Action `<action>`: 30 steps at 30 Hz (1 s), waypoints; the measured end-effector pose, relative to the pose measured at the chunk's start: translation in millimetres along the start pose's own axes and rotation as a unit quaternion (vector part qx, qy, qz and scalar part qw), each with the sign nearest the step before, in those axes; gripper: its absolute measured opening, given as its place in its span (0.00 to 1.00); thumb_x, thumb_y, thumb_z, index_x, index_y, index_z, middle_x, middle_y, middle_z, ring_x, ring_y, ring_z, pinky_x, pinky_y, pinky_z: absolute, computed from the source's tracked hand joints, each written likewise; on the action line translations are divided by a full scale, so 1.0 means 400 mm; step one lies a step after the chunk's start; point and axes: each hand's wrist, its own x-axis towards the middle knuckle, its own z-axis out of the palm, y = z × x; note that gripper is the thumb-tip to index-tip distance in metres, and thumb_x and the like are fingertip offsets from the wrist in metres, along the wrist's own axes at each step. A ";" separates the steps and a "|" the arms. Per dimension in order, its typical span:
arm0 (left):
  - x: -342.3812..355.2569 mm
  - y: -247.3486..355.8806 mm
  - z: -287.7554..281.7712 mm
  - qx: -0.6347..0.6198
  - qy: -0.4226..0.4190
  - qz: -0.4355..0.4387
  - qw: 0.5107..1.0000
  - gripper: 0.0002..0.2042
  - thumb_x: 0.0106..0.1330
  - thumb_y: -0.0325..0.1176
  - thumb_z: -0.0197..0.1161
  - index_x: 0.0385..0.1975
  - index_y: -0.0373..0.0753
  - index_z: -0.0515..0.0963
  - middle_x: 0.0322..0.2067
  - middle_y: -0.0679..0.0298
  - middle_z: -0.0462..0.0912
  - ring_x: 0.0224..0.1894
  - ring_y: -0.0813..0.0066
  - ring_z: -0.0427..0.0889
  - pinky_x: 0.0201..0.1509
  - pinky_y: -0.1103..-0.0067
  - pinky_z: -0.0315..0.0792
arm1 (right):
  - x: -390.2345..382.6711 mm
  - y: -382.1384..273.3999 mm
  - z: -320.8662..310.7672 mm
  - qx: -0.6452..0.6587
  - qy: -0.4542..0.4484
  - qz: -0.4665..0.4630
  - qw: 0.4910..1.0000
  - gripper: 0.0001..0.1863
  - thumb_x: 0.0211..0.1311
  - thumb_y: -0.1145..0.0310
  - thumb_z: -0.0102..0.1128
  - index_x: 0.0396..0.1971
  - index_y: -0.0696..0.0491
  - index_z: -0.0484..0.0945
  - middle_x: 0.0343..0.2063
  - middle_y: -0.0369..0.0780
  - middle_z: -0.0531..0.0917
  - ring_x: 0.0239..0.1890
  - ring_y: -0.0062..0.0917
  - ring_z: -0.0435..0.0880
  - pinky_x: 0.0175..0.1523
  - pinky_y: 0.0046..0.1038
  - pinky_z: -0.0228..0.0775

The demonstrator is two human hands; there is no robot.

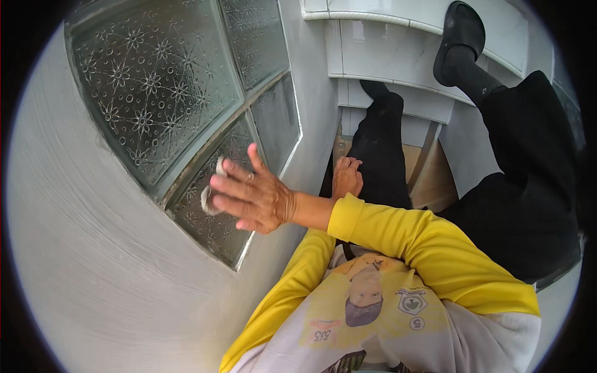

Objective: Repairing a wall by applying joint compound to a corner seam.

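Observation:
My right hand [252, 196] reaches across my body and presses a small white cloth [209, 198] flat against the lower pane of a patterned frosted-glass window [155, 81]. Its fingers are spread over the cloth. My left hand [346, 177] is lower down, beside my black trouser leg [385, 155] and close to the corner of the grey wall. Its fingers are bent, and what they touch is hidden. Both sleeves are yellow.
The window sits in a rough grey wall [93, 267]. White tiled ledges [385, 56] step up on the right. One foot in a black slipper [460, 37] rests on the upper ledge, and the other foot [374, 90] on a lower one. A wooden surface [435, 180] shows below.

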 end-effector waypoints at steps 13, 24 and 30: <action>-0.005 -0.093 0.052 -0.035 -0.019 0.035 0.999 0.17 0.53 0.27 0.59 0.44 0.35 0.80 0.49 0.54 0.76 0.59 0.52 0.69 0.63 0.64 0.66 | 0.064 0.189 -0.028 -0.010 0.043 0.081 0.996 0.38 0.76 0.49 0.30 0.73 0.62 0.45 0.74 0.57 0.46 0.77 0.50 0.43 0.76 0.53 0.23; 0.009 -0.030 0.004 -0.112 -0.062 0.059 0.990 0.15 0.62 0.32 0.60 0.48 0.37 0.77 0.50 0.59 0.76 0.57 0.59 0.72 0.63 0.68 0.66 | 0.092 0.231 -0.052 0.002 0.040 0.084 0.996 0.42 0.75 0.43 0.30 0.72 0.65 0.45 0.74 0.55 0.44 0.77 0.49 0.41 0.76 0.52 0.28; 0.022 -0.035 0.027 -0.013 -0.086 0.014 0.996 0.16 0.59 0.25 0.57 0.48 0.35 0.79 0.50 0.56 0.75 0.59 0.57 0.71 0.63 0.66 0.66 | -0.067 0.285 -0.023 0.001 0.020 0.192 0.981 0.45 0.74 0.42 0.31 0.73 0.65 0.38 0.74 0.59 0.38 0.77 0.51 0.38 0.76 0.52 0.28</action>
